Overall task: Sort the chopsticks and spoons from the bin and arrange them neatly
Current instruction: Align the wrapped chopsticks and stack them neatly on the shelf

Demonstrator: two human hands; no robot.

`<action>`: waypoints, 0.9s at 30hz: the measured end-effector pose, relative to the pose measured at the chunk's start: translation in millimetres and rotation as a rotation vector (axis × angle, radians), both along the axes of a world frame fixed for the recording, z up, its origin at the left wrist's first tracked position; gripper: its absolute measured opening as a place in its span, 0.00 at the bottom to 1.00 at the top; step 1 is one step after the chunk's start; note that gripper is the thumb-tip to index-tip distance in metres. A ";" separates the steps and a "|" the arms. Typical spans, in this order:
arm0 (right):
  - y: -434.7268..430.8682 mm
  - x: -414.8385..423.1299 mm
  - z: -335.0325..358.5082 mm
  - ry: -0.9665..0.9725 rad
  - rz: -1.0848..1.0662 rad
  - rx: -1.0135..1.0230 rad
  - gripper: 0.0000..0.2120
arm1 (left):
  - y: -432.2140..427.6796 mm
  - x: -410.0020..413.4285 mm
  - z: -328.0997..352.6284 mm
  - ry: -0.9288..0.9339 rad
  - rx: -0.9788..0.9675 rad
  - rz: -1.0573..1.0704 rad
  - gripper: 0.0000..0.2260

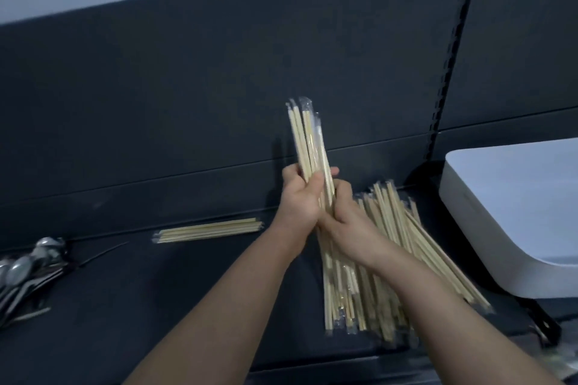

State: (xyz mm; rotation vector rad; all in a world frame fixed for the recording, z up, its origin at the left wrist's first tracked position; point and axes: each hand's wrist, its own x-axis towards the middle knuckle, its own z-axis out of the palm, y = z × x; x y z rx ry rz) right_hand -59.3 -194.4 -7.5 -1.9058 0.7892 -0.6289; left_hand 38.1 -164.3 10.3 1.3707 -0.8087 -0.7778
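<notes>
My left hand (pixel 299 197) and my right hand (pixel 347 216) both grip one bundle of plastic-wrapped wooden chopsticks (pixel 308 141), held nearly upright above the dark shelf, its top ends fanning slightly. Under my right wrist lies a big loose pile of wrapped chopsticks (pixel 387 262) on the shelf. To the left, a small neat row of chopsticks (pixel 208 230) lies flat near the back wall. Several metal spoons (pixel 22 272) are heaped at the far left edge. The white bin (pixel 513 206) stands at the right, tilted; its inside is hidden.
The dark shelf surface (pixel 162 300) spreads between the spoons and the pile. A dark back panel (pixel 219 87) rises behind, with a slotted upright rail (pixel 450 50) at the right. A dark bracket (pixel 544 325) pokes out below the bin.
</notes>
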 end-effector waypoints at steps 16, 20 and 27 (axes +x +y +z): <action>80.0 116.1 -51.0 0.031 0.166 0.094 0.23 | 116.3 125.0 4.9 -0.179 0.046 -0.090 0.06; 86.8 128.5 -54.9 0.021 0.181 0.100 0.19 | 124.1 141.3 5.5 -0.150 0.064 -0.134 0.05; 98.1 142.7 -64.8 0.046 0.274 0.211 0.16 | 125.4 161.8 1.3 -0.061 0.065 -0.207 0.04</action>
